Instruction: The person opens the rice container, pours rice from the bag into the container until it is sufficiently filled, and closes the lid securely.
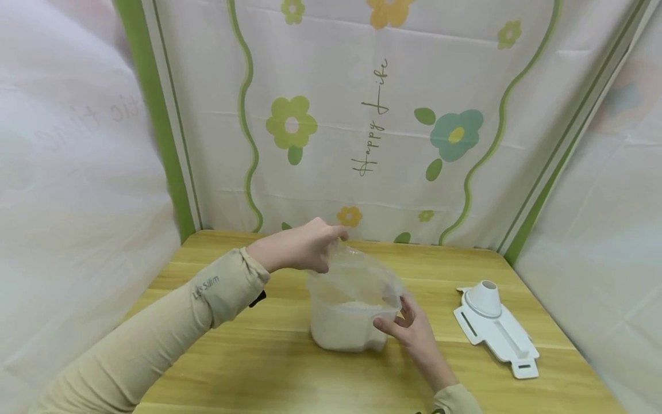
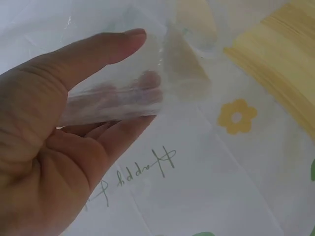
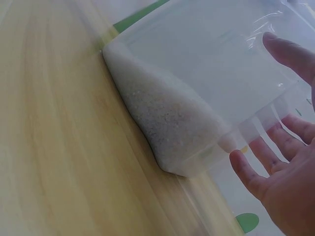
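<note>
a translucent plastic container (image 1: 343,328) is held at its right side by the right hand (image 1: 414,328), the thumb being laid on the near wall and the fingers on the side beyond. it is therefore found directly to the left of that grip, touching it, with its base rested on the wooden tabletop (image 1: 248,356); its upright axis is seen to run up past the hand. in the lower part, lower than the left grip, white rice-like grain (image 3: 167,113) is contained.

by the left hand (image 1: 310,247), clear plastic film (image 2: 113,105) is pinched between thumb and fingers, above the container's left part. from that grip the film is drawn down and to the right, so its length is slanted across the container; whether its lower end is tucked inside or draped outside cannot be told.

as judged from this, the relation that matters is height: the film is commanded from above by the left hand, while the container is more closely reached, and steadied, by the right. a white lid with a conical spout (image 1: 499,336) is placed to the right of the right grip, well apart from both hands.
</note>
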Available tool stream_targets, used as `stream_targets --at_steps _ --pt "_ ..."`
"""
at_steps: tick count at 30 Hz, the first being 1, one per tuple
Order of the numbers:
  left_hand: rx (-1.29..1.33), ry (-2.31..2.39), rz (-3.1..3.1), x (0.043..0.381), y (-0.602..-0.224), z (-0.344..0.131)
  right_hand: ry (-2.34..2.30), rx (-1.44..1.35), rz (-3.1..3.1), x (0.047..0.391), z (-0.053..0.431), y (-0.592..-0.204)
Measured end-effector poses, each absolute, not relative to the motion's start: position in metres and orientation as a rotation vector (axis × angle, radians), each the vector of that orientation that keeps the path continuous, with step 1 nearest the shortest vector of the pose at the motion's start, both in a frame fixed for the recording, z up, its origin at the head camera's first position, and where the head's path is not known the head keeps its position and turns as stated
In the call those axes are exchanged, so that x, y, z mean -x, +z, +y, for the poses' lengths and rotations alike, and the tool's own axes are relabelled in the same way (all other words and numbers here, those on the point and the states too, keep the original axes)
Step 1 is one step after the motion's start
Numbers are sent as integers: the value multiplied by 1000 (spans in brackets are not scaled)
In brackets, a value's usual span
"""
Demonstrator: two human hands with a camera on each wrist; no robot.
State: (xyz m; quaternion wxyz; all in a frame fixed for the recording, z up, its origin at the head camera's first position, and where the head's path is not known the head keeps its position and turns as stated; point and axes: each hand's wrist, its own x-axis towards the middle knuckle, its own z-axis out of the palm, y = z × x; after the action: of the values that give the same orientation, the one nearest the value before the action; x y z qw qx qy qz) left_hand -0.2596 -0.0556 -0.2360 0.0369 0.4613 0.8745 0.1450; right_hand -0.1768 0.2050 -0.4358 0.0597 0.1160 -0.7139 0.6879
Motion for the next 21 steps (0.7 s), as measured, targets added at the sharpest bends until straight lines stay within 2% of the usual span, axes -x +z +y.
stream_targets --at_steps 21 --pt "-1441 659 2712 268 -261 -75 2200 -396 -2120 179 206 -434"
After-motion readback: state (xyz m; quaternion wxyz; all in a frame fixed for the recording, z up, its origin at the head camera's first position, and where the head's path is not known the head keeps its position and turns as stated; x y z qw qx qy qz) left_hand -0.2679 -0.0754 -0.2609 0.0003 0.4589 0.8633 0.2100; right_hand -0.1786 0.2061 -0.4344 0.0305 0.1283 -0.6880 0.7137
